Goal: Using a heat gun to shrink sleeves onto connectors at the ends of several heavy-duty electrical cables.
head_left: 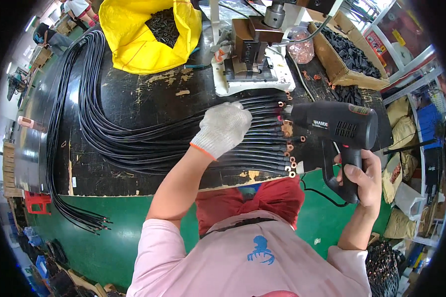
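Black cables [148, 134] run left-right beneath the gloved left hand [225, 123], grip unclear; right hand [362, 179], wrapped round a heat gun [349, 129], aims leftward at their ends.

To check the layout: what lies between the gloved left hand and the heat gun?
In the head view, black cables lie side by side between the left hand and the heat gun.

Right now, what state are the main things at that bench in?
Left hand: gloved, over the black cables, grip hidden
Right hand: bare, closed around the heat gun
Heat gun: held, nozzle toward the cable ends; on or off, cannot tell
Black cables: bundled, curving, far ends hanging off the bench
Yellow bag: open, dark parts inside
Cardboard box: open, holding black parts
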`<state>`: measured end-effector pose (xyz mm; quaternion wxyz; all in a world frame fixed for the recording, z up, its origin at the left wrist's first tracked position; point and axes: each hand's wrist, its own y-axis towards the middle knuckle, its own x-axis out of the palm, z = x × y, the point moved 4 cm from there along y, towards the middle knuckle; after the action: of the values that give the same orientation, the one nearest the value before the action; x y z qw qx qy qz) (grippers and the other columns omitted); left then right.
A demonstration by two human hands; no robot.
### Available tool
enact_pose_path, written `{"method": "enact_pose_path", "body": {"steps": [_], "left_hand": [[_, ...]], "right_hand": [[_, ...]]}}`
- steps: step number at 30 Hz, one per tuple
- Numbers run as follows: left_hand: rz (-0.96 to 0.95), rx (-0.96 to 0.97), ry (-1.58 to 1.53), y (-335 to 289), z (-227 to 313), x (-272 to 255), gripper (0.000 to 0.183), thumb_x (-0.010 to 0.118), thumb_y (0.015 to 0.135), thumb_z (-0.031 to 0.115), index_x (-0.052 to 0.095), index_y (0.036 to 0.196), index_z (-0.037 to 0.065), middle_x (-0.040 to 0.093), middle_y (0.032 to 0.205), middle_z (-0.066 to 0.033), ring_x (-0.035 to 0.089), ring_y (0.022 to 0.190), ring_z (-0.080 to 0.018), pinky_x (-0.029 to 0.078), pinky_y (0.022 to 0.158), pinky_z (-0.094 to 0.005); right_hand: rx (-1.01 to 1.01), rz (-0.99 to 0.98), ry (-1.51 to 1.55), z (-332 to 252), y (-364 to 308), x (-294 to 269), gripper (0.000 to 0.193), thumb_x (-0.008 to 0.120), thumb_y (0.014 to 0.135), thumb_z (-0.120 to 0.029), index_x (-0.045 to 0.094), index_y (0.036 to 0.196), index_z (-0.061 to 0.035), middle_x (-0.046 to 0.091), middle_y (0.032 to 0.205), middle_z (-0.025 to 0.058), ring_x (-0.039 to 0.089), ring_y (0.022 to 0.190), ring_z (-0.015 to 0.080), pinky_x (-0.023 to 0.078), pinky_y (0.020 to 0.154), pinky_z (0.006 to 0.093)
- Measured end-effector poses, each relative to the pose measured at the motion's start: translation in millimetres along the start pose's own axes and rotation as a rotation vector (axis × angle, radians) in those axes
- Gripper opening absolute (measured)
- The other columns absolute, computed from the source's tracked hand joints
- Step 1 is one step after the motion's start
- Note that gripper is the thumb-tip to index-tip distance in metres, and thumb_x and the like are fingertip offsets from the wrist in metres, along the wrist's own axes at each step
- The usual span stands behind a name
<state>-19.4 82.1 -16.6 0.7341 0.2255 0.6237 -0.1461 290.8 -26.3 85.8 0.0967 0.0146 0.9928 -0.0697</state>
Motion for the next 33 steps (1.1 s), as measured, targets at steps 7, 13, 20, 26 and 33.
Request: {"method": "enact_pose_path", "body": {"steps": [7,13,20,26,33], "left_hand": [[0.024,-0.001,0.004,0.9,1.8,-2.1,0.011,0.063,0.089,0.019,0.072,0.085,0.014,0.069,0.088,-0.0116,0.071,0.086,-0.0339,0.06,0.071,-0.0453],[-0.031,0.039,-0.001,1.8,2.2,-4.1,0.012,0.061,0.09,0.015,0.071,0.085,0.01,0.07,0.09,-0.0141,0.072,0.087,-0.0353,0.06,0.071,-0.0479],[-0.064,0.108,-0.006,-1.2,8.1,-15.3,0.011,0.059,0.089,0.009,0.069,0.088,0.005,0.07,0.091,-0.0186,0.073,0.087,-0.0386,0.061,0.068,-0.0485],[-0.098,0.093,-0.023,-0.7,4.9,-8.2,0.014,0.058,0.091,0.013,0.07,0.089,0.007,0.071,0.092,-0.0168,0.073,0.089,-0.0372,0.061,0.071,-0.0482],[-0.16,0.143,-0.088,-3.6,7.4,-16.1,0.018,0.057,0.093,0.019,0.074,0.096,0.013,0.071,0.092,-0.0144,0.072,0.09,-0.0365,0.06,0.076,-0.0493]], "right_hand": [[0.01,-0.039,-0.003,-7.0,0.1,1.0,0.046,0.076,0.077,-0.021,0.066,0.111,0.008,0.072,0.096,0.0161,0.067,0.065,0.0182,0.055,0.058,0.0304],[0.014,-0.082,0.025,-6.6,-0.1,5.5,0.045,0.074,0.076,-0.016,0.066,0.113,0.0075,0.072,0.096,0.0163,0.068,0.065,0.0187,0.055,0.057,0.0307],[0.017,-0.091,0.021,-9.6,2.8,8.8,0.041,0.074,0.077,-0.012,0.067,0.113,0.0065,0.073,0.097,0.0155,0.069,0.065,0.0182,0.056,0.057,0.0302],[0.048,-0.152,0.021,-15.9,4.5,14.5,0.039,0.076,0.076,-0.011,0.068,0.111,0.0069,0.073,0.094,0.0114,0.067,0.067,0.0146,0.056,0.061,0.0293],[0.034,-0.117,0.022,-19.2,6.3,14.6,0.038,0.078,0.078,-0.012,0.069,0.108,0.0074,0.072,0.094,0.0105,0.067,0.069,0.0144,0.056,0.062,0.0301]]}}
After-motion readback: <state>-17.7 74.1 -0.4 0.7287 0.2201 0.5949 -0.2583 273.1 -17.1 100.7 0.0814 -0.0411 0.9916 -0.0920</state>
